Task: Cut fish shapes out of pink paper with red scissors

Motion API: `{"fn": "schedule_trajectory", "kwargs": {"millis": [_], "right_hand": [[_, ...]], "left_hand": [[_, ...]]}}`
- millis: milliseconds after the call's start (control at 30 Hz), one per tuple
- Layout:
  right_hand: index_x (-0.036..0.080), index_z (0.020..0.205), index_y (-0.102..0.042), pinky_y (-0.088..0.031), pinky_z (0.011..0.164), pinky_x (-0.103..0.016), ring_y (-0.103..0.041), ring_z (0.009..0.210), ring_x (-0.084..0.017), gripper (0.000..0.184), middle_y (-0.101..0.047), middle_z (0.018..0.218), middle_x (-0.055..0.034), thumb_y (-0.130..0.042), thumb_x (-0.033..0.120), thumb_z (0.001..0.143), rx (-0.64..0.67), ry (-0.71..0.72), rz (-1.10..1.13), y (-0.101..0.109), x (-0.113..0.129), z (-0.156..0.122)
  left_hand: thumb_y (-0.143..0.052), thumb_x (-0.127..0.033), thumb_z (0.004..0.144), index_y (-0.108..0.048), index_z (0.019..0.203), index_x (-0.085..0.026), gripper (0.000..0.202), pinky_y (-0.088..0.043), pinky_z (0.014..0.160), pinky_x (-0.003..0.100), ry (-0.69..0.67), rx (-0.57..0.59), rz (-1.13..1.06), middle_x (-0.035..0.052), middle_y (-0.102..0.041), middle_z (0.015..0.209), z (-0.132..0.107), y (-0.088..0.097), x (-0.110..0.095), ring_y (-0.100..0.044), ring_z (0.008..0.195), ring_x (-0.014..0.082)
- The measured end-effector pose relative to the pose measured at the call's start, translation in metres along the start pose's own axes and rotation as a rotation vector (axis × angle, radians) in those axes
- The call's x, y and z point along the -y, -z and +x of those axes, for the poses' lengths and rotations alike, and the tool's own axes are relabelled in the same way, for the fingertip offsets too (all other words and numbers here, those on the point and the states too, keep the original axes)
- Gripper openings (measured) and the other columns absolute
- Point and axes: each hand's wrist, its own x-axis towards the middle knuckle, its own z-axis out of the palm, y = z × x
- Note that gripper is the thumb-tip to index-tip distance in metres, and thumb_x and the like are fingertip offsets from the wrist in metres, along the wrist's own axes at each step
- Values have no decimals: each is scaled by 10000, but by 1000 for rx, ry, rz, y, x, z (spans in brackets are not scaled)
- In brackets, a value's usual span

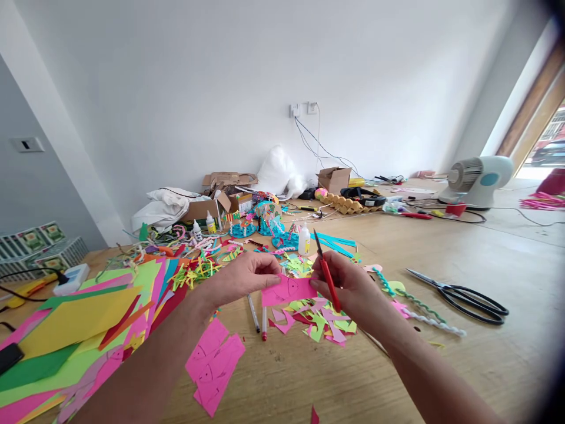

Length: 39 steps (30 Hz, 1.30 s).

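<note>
Between both hands is a small pink paper piece with a fish-like outline drawn on it. My left hand pinches its left end between thumb and fingers. My right hand grips red-handled scissors, blades pointing up and away, while thumb and finger pinch the paper's right end. Below my left hand lie more pink paper pieces with pen outlines. Two pens rest on the table beneath the held paper. Coloured paper scraps are heaped just behind and below it.
Stacked coloured paper sheets cover the left side. Large black-handled scissors and twisted pipe cleaners lie to the right. A glue bottle stands beyond the hands, near blue craft pieces. A white fan sits at the far right.
</note>
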Motion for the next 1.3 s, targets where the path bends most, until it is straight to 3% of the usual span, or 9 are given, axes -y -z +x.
{"fn": "schedule_trajectory", "kwargs": {"millis": [233, 433, 567, 700, 900, 1067, 1167, 1300], "right_hand": [[201, 735, -491, -394, 537, -253, -478, 577, -123, 187, -497, 646, 45, -652, 275, 675, -149, 65, 170, -7, 9, 11], [200, 724, -494, -368, 499, -248, -471, 550, -121, 247, -547, 657, 25, -681, 348, 657, -250, -4, 191, -10, 14, 4], [196, 745, -502, -341, 473, -227, -451, 530, -103, 270, -559, 674, 27, -708, 332, 632, -192, -91, 338, -18, 10, 0], [193, 726, -500, -371, 524, -228, -473, 560, -105, 307, -526, 628, 53, -750, 258, 561, -130, -78, 456, -26, 6, 4], [201, 747, -502, -386, 540, -238, -493, 598, -121, 255, -529, 677, 41, -703, 218, 590, -75, -42, 373, -24, 6, 10], [201, 691, -477, -360, 505, -240, -447, 547, -124, 200, -467, 592, 43, -565, 373, 740, -130, -90, 170, -24, 14, -13], [208, 603, -416, -359, 495, -241, -427, 527, -124, 301, -443, 562, 32, -460, 430, 802, -34, -139, 146, -29, 9, -38], [209, 620, -419, -356, 467, -240, -424, 500, -127, 331, -436, 549, 30, -420, 477, 815, 66, -248, 123, -41, 1, -62]], "left_hand": [[-559, -246, 744, -509, 679, -157, 121, -285, 555, 218, 47, 46, -12, -55, -421, 616, 4, -11, 5, -382, 581, 81], [-598, -307, 712, -512, 695, -159, 172, -310, 557, 221, 20, -188, -184, -41, -451, 652, 6, -22, 18, -394, 592, 88], [-609, -330, 712, -514, 723, -165, 191, -339, 562, 220, 12, -219, -293, -38, -466, 670, 5, -29, 22, -418, 588, 87], [-592, -319, 737, -509, 724, -173, 169, -348, 557, 208, -16, -194, -317, -44, -449, 661, 4, -35, 20, -411, 596, 85], [-555, -362, 757, -551, 731, -162, 202, -315, 527, 211, 13, -105, -211, -45, -418, 626, 3, -37, 15, -370, 556, 82], [-556, -331, 750, -529, 676, -157, 191, -318, 512, 202, -34, -282, -277, -47, -446, 584, 0, -39, 15, -380, 523, 73], [-566, -331, 754, -522, 655, -159, 203, -346, 511, 192, -76, -371, -351, -49, -464, 564, -2, -42, 12, -397, 512, 68], [-601, -341, 729, -561, 714, -163, 183, -440, 522, 213, -83, -413, -523, -31, -532, 624, -3, -48, 6, -476, 548, 89]]}}
